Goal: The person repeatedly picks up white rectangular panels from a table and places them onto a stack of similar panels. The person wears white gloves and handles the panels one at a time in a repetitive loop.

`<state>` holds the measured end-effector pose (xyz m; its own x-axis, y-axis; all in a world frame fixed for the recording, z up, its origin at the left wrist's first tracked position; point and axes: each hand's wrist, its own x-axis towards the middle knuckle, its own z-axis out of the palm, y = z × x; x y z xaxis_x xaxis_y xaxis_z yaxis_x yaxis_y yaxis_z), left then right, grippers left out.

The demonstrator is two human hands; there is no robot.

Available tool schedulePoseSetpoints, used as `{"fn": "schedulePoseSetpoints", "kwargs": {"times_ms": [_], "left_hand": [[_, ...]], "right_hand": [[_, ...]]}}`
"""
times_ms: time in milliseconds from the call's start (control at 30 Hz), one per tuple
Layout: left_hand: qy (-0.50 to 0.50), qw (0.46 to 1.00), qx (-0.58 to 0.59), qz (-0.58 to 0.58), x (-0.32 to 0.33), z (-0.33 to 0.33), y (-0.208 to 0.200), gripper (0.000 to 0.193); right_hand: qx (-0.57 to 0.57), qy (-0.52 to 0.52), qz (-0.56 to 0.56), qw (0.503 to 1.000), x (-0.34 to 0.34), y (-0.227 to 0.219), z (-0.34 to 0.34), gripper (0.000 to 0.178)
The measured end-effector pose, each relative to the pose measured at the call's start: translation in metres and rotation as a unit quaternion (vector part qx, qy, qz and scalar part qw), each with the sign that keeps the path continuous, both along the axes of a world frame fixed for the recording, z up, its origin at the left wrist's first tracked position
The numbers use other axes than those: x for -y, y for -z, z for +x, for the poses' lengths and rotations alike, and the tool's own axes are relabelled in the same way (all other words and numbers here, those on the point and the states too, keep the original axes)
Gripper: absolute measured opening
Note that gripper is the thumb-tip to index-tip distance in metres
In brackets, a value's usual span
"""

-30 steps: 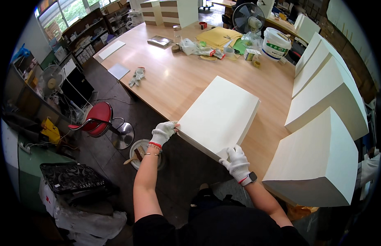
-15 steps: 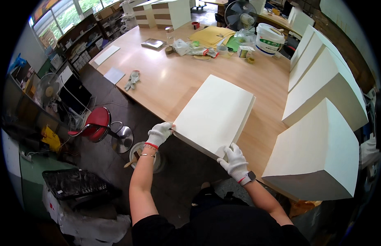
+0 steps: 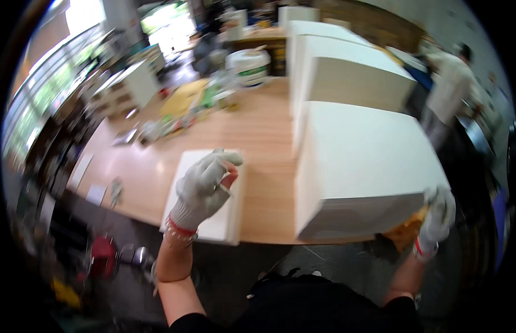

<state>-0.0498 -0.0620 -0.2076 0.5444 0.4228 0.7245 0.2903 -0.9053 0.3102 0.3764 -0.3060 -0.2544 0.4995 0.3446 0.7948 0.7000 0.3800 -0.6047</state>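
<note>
Seemingly empty, your left hand (image 3: 205,183) half-curls above the block (image 3: 219,222), flat perhaps for stability, left of the stack (image 3: 366,161); whether your right hand (image 3: 437,216) grips its corner is unclear.

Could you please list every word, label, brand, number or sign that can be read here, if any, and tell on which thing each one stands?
None can be read.
Green-marked label on the round white plastic bucket: too blurred to read.
Large white rectangular block beside the right hand: no lettering visible.
</note>
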Motion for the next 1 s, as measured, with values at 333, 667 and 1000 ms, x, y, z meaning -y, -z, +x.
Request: {"fn": "schedulePoseSetpoints", "kwargs": {"times_ms": [333,667,1000], "left_hand": [[0.270,0.925,-0.235,0.129,0.077,0.269,-0.078,0.024],[0.221,0.923,-0.290,0.119,0.089,0.349,-0.048,0.011],[0.317,0.907,-0.208,-0.183,0.080,0.342,-0.050,0.022]], "right_hand": [[0.014,0.124,-0.238,0.963,0.016,-0.021,0.086,0.023],[0.289,0.094,-0.085,0.949,-0.039,-0.070,0.084,0.035],[0.239,0.111,0.009,0.965,-0.043,-0.047,0.097,0.017]]}}
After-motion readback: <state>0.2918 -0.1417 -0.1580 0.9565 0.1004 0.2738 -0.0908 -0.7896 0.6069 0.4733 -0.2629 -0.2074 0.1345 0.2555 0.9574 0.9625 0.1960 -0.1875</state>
